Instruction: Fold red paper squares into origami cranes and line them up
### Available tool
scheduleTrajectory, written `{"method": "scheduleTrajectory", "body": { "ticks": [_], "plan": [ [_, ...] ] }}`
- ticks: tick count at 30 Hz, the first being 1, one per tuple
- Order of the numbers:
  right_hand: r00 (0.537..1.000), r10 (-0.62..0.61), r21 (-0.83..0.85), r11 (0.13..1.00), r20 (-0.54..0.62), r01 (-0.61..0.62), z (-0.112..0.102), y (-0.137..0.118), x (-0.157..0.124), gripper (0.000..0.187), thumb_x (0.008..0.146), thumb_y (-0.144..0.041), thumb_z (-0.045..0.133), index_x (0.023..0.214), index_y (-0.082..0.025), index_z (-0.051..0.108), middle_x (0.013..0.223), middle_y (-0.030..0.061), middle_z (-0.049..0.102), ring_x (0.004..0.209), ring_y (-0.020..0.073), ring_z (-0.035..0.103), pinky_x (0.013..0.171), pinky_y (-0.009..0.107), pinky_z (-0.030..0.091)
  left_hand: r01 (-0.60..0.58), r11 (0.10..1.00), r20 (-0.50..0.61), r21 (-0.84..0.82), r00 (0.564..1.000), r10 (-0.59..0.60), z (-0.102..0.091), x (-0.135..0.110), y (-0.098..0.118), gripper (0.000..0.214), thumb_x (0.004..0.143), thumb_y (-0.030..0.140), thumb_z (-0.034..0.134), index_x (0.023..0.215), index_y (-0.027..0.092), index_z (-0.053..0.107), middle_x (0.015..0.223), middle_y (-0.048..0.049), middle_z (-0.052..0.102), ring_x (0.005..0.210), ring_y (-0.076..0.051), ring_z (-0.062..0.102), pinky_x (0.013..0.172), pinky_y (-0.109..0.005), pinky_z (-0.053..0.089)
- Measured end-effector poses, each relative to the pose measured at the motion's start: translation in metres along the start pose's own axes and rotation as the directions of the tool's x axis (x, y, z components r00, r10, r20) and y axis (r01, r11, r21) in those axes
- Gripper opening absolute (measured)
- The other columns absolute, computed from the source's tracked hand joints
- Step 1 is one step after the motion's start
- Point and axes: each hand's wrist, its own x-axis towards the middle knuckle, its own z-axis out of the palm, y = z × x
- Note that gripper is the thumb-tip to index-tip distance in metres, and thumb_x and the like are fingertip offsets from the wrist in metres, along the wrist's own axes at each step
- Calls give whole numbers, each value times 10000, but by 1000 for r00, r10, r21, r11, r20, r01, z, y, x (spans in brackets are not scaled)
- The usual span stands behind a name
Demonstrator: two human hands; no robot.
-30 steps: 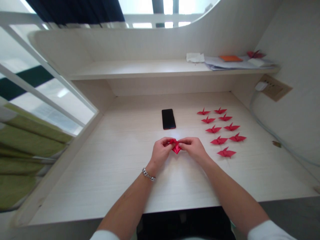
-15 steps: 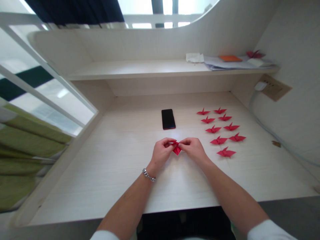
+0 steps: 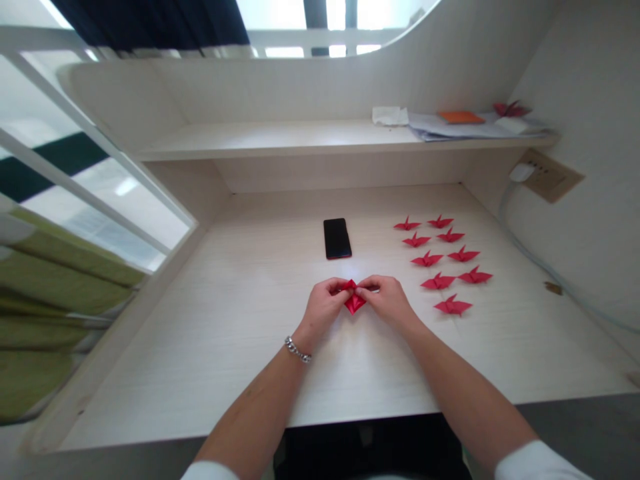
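Observation:
A small folded red paper [image 3: 355, 304] is held just over the pale desk, its pointed end toward me. My left hand [image 3: 325, 303] pinches its left side between thumb and fingers. On the right side my right hand [image 3: 385, 298] pinches it as well, the thumb near the paper's middle. Parts of the paper's edges are hidden behind my fingers. To the right of my hands, several red paper cranes [image 3: 438, 281] stand on the desk in two rough columns.
A black phone [image 3: 337, 239] lies beyond my hands. The shelf [image 3: 280, 137] at the back carries papers [image 3: 435, 128], an orange square [image 3: 461, 117] and another red folded piece [image 3: 511, 109]. A cable [image 3: 535, 257] runs from the wall socket [image 3: 553, 177] along the right side.
The red paper shows more of its surface between my hands, with its upper tip now visible above my thumbs. Both hands have stayed nearly in place.

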Motion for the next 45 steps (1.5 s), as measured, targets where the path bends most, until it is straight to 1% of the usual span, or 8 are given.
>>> {"method": "scheduleTrajectory", "body": {
  "ticks": [3,10,15,18,26,31,41,45],
  "plan": [
    [1000,3,62,998,13,-4,0,-2,0,174,749,-280,676,876,-185,745,860,52,741,799,193,678,746,279,510,6,1000,31,-11,999,-6,0,-1,1,165,686,232,698,816,133,721,786,-70,725,717,-190,659,667,-273,502],
    [998,-44,-55,998,-37,42,2,-1,-1,129,786,-268,641,816,-198,745,812,41,735,760,185,666,723,285,502,39,999,113,6,993,-40,0,-3,3,147,708,219,663,810,121,702,767,-68,713,688,-171,642,642,-255,487],
    [997,-61,10,998,-47,62,3,0,-1,130,773,-267,656,855,-203,735,846,35,735,773,181,666,717,280,510,65,998,155,25,986,-68,1,-5,6,153,716,227,650,803,112,701,733,-60,701,660,-158,627,612,-243,469],
    [998,-51,27,998,-27,52,4,0,-1,122,781,-268,642,831,-199,729,808,33,732,736,177,665,704,282,508,72,997,175,38,982,-78,2,-6,9,147,722,237,644,779,115,702,714,-53,696,642,-150,618,594,-236,457],
    [998,-59,1,998,-31,59,5,1,-1,137,802,-257,595,822,-187,711,787,41,721,729,178,651,682,286,501,76,993,177,86,980,-90,2,-7,10,144,728,251,644,745,115,687,708,-55,684,630,-137,599,572,-220,430],
    [998,-63,40,997,-27,64,5,-2,-2,119,763,-252,638,834,-191,712,812,34,722,745,174,653,701,283,508,90,989,172,119,979,-110,2,-6,9,163,730,268,639,726,110,681,672,-50,668,601,-134,586,545,-218,415],
    [1000,-6,99,995,2,5,6,0,-2,133,779,-245,590,791,-176,703,749,27,709,694,166,636,657,266,481,112,989,189,92,974,-127,3,-6,7,133,704,235,650,734,110,686,680,-56,671,604,-137,588,543,-221,420],
    [1000,-9,111,994,9,8,5,0,0,147,789,-247,568,786,-171,695,739,27,699,686,162,622,645,261,470,114,989,189,92,973,-130,3,-6,7,127,708,231,649,733,112,687,684,-59,672,603,-135,591,537,-218,421]
  ]
}}
